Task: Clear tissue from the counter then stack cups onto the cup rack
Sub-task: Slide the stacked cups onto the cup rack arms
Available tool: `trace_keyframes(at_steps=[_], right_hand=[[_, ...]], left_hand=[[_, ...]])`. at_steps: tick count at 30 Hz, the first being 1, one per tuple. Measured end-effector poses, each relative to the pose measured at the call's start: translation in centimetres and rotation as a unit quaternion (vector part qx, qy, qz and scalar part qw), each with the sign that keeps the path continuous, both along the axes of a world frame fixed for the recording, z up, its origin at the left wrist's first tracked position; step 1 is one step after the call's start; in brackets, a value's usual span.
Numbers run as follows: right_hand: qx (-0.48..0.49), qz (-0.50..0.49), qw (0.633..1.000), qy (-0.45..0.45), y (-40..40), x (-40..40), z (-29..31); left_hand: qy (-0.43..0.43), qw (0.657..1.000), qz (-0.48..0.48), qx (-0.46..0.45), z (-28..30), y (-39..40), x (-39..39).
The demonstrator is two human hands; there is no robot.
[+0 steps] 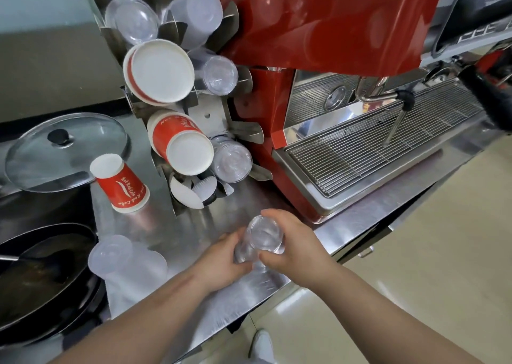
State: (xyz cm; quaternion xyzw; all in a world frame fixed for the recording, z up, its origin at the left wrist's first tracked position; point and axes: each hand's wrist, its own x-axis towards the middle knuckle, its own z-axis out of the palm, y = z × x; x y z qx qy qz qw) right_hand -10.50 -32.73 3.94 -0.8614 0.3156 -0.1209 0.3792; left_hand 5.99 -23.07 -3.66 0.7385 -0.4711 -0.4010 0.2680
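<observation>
Both hands hold a stack of clear plastic cups [261, 237] upside down just above the steel counter [194, 233]. My left hand [224, 261] grips its lower part from the left; my right hand [296, 247] wraps it from the right. Behind stands the metal cup rack [210, 117], with red-and-white paper cups [180, 144], clear cups [231, 160] and frosted cups [199, 11] lying in its slots. A red paper cup [120, 183] stands upside down on the counter left of the rack. Frosted plastic cups [124, 258] stand upside down at the counter's left. No tissue is visible.
A red espresso machine [332, 31] with a steel drip grate [368, 153] fills the right side, its steam wand [399, 117] hanging over the grate. On the left sit a glass pot lid [63, 150] and a dark pan [41, 275]. The counter's front edge [277, 289] runs just below my hands.
</observation>
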Motion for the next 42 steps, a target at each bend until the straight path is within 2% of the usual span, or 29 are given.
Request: trace_keyframes(at_steps=[7, 11, 20, 27, 36, 42], right_hand=[[-0.065, -0.003, 0.997, -0.045, 1.9, -2.4, -0.8], [-0.08, -0.02, 0.993, -0.079, 2.0, -3.1, 0.6], [-0.088, -0.061, 0.986, -0.127, -0.9, -2.8, 8.7], [-0.175, -0.046, 0.962, -0.206, -0.7, -1.8, 15.4], [-0.231, -0.039, 0.927, -0.293, -0.4, -0.7, 21.5], [-0.24, -0.043, 0.908, -0.341, -0.6, -0.5, 23.7]], left_hand=[[-0.025, 0.999, -0.011, -0.021, 0.9, 0.4, -0.6], [-0.057, 0.997, -0.027, -0.04, 2.4, 0.0, -0.7], [-0.059, 0.989, -0.032, -0.134, 9.0, -1.6, -0.5], [-0.015, 0.973, 0.017, -0.229, 14.8, -1.8, -0.7], [-0.109, 0.94, 0.031, -0.321, 23.4, -1.8, 1.2], [-0.248, 0.908, -0.026, -0.336, 28.1, -2.6, 2.4]])
